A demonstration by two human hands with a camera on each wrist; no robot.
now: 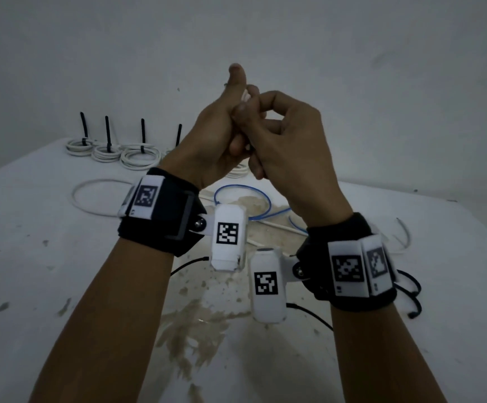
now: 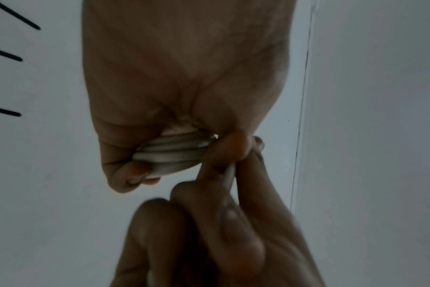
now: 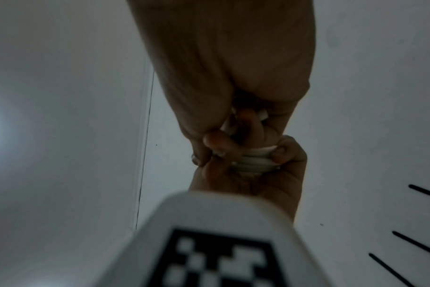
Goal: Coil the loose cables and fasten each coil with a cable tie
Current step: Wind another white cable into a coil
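Both hands are raised above the table, close together. My left hand (image 1: 221, 129), thumb pointing up, grips a small coil of white cable (image 2: 169, 153) with its fingers curled round the turns. My right hand (image 1: 255, 112) pinches the free strand of that same white cable (image 2: 230, 174) right beside the coil. From the head view only a sliver of the coil (image 1: 245, 96) shows between the fingers. The right wrist view shows the coil (image 3: 253, 164) held in the left fingers. No cable tie is visible on this coil.
Three tied white coils (image 1: 140, 155) with upright black cable ties (image 1: 142, 130) sit at the table's back left, a fourth partly hidden behind my left hand. A loose white cable (image 1: 96, 196), blue cable (image 1: 245, 199) and black cable (image 1: 411, 292) lie on the stained table (image 1: 32, 257).
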